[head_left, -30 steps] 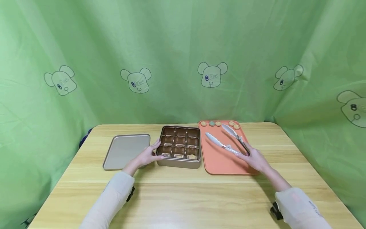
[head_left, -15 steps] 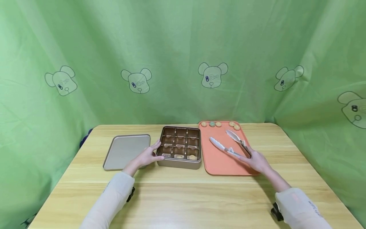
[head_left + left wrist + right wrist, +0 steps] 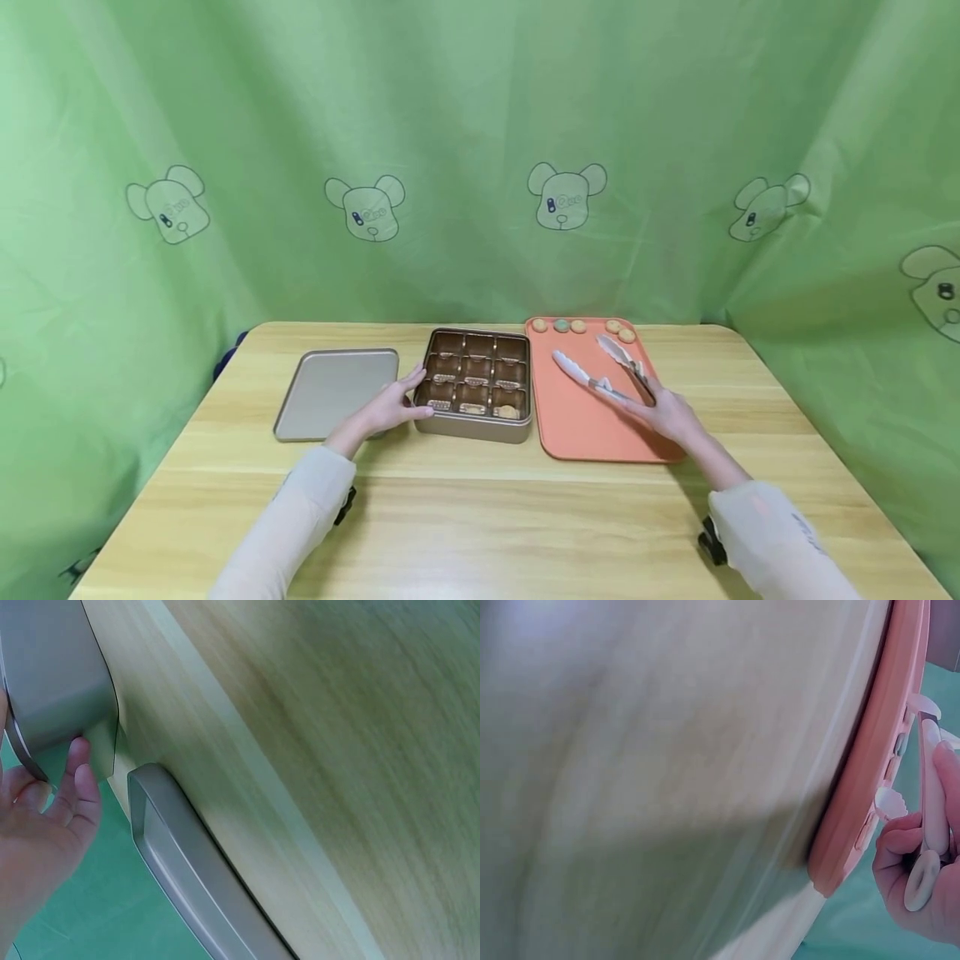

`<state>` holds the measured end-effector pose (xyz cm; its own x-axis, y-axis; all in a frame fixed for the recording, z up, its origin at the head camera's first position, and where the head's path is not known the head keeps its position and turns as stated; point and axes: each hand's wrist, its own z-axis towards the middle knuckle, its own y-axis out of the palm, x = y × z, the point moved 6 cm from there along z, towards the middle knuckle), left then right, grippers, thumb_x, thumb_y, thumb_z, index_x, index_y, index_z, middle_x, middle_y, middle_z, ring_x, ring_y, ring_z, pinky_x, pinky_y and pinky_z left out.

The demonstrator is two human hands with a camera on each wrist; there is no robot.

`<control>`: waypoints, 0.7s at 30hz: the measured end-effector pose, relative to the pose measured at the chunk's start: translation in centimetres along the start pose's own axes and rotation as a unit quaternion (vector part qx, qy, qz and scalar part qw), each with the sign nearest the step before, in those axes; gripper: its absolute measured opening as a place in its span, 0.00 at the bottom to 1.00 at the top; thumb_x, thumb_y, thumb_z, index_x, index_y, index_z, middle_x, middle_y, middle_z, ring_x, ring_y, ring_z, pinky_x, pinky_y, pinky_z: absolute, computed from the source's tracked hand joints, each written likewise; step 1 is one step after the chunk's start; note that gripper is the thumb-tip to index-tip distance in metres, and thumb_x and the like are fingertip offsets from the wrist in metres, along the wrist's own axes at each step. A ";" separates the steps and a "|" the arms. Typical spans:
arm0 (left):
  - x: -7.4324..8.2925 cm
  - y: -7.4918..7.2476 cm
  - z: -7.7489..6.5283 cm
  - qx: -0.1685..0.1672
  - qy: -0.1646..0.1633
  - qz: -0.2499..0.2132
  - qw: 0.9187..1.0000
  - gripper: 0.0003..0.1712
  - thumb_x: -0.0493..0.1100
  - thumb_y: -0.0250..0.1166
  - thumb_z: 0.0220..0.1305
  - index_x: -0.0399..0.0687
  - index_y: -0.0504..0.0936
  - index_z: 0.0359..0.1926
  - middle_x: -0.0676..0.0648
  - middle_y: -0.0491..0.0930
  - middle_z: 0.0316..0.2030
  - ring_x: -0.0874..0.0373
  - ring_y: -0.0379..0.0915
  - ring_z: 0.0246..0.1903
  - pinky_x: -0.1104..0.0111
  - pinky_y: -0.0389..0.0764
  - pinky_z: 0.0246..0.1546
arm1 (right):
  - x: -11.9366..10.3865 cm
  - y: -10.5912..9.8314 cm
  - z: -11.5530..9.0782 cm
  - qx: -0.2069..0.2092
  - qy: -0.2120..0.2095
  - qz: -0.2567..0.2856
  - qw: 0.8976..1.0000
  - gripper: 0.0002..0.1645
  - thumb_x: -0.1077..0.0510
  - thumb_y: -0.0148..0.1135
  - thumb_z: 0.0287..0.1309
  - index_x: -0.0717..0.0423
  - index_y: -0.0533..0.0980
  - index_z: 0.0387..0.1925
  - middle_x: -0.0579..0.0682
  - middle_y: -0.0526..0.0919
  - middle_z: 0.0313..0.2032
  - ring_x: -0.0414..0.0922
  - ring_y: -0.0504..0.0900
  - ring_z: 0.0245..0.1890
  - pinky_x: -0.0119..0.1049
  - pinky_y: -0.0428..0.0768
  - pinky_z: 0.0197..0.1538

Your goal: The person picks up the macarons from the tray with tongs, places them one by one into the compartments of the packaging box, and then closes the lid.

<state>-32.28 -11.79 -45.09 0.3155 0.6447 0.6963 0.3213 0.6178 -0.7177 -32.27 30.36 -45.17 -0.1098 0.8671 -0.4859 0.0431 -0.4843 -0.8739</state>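
Silver tongs with pale scalloped ends, arms spread wide, gripped in right hand over coral tray right of centre, left hand loosely spread against brown nine-compartment box mid-frame

flat pan left | box middle | tray right | cookies along tray's far edge | another cookie in box's front-right compartment | my left hand on box's left | tongs in my right hand, over tray

Pale, dark-marked sleeves end near black wrist devices.
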 end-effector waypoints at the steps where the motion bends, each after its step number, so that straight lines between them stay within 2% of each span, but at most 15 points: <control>1: 0.0 0.0 0.0 0.000 0.000 0.001 1.000 0.48 0.50 0.64 0.55 0.35 0.48 0.68 0.41 0.39 0.70 0.40 0.38 0.68 0.50 0.42 0.67 | 0.1 0.0 0.1 0.001 0.001 0.000 1.000 0.49 0.41 0.55 0.58 0.77 0.52 0.62 0.81 0.64 0.52 0.73 0.66 0.51 0.61 0.70 0.49; 13: 0.1 -0.1 0.0 -0.001 0.001 -0.004 1.000 0.48 0.49 0.64 0.55 0.35 0.48 0.68 0.42 0.39 0.69 0.41 0.38 0.68 0.51 0.42 0.67 | 1.0 0.2 1.7 0.020 0.020 -0.022 0.999 0.44 0.42 0.52 0.60 0.73 0.54 0.63 0.81 0.64 0.52 0.74 0.65 0.51 0.63 0.69 0.50; 21: -0.2 -0.1 0.2 -0.001 -0.001 0.000 1.000 0.48 0.51 0.64 0.55 0.35 0.48 0.68 0.42 0.39 0.70 0.40 0.38 0.68 0.50 0.42 0.67 | 0.8 0.1 2.4 0.027 0.032 -0.043 0.998 0.39 0.41 0.47 0.63 0.70 0.59 0.60 0.81 0.67 0.49 0.74 0.67 0.48 0.62 0.71 0.46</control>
<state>-32.54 -11.87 -45.12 0.3140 0.6450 0.6966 0.3235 0.6172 -0.7173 -34.75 30.77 -45.62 -0.0470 0.9106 -0.4107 -0.0180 -0.4119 -0.9111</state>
